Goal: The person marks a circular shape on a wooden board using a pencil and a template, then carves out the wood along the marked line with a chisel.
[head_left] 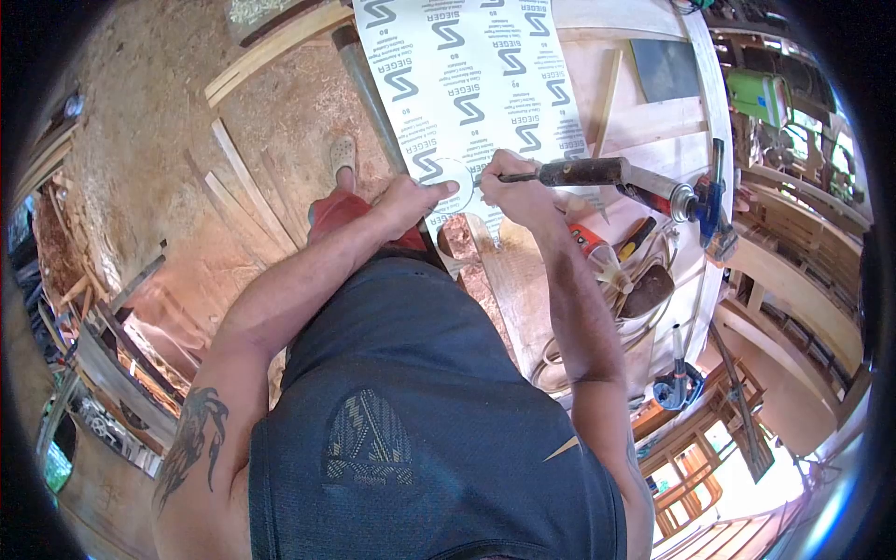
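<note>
A long sheet of white-backed sandpaper (471,107), printed with SIEGER and 80, lies in front of me. Near its close end is a round outline (455,164); whether it is a loose disc or a drawn line I cannot make out. My left hand (409,203) is at the sheet's left edge, its thumb pressed on top inside the circle and its other fingers curled, partly hidden. Closed round a thin dark pen-like tool (519,176), my right hand (518,194) rests just right of the circle, the tool's tip beside it.
Beyond my right hand lie a dark cylinder (583,172), a can (658,191) and a blue clamp-like tool (715,219). A yellow-handled tool (637,239) and a coiled cord (560,362) are nearer. Wood strips (250,187) lie left on the ground.
</note>
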`<state>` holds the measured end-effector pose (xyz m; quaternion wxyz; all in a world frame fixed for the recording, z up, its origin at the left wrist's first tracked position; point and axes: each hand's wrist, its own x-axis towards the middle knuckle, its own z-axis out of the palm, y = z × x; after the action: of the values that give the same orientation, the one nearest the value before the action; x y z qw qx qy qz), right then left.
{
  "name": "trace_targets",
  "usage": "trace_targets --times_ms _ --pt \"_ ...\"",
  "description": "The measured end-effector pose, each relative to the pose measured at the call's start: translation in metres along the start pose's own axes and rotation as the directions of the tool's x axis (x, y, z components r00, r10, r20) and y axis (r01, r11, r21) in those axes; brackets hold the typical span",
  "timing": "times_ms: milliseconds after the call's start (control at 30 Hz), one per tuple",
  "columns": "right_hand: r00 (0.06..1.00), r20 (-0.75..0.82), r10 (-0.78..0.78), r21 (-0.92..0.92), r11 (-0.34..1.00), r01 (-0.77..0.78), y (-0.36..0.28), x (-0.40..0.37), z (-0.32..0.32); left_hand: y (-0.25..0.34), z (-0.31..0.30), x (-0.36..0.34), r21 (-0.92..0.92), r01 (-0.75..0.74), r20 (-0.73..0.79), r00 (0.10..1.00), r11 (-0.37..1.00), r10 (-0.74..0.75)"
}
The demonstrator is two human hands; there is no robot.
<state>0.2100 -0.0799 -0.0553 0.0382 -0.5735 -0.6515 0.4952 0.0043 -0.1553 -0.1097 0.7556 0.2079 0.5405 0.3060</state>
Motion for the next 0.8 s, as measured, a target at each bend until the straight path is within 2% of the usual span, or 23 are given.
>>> trace_targets --times_ms 167,300,467,667,800 --pt "0.999 -0.009 0.033 0.057 0.998 -0.033 -0.005 -0.003 0.0 -0.004 -0.001 0.002 -0.013 -0.013 0.0 1.0 1.0 0.013" --pt "1.0 -0.012 -0.028 -0.055 0.998 0.028 0.002 -0.002 0.001 -0.005 -0.002 0.004 -0.016 -0.02 0.002 1.0 1.0 0.02" --pt "0.999 -0.05 -0.006 -0.129 0.992 -0.001 -0.002 -0.005 0.002 0.002 -0.001 0.001 0.036 0.042 -0.009 0.999 0.998 -0.042" --pt "0.986 -0.136 -0.093 -0.044 0.995 0.088 0.007 -0.006 0.01 0.002 0.001 0.0 -0.009 0.003 -0.004 1.0 1.0 -0.003" --pt "0.986 -0.115 -0.117 -0.123 0.987 0.103 0.015 -0.003 0.011 0.001 0.0 0.003 0.006 0.048 -0.016 0.999 0.999 -0.048"
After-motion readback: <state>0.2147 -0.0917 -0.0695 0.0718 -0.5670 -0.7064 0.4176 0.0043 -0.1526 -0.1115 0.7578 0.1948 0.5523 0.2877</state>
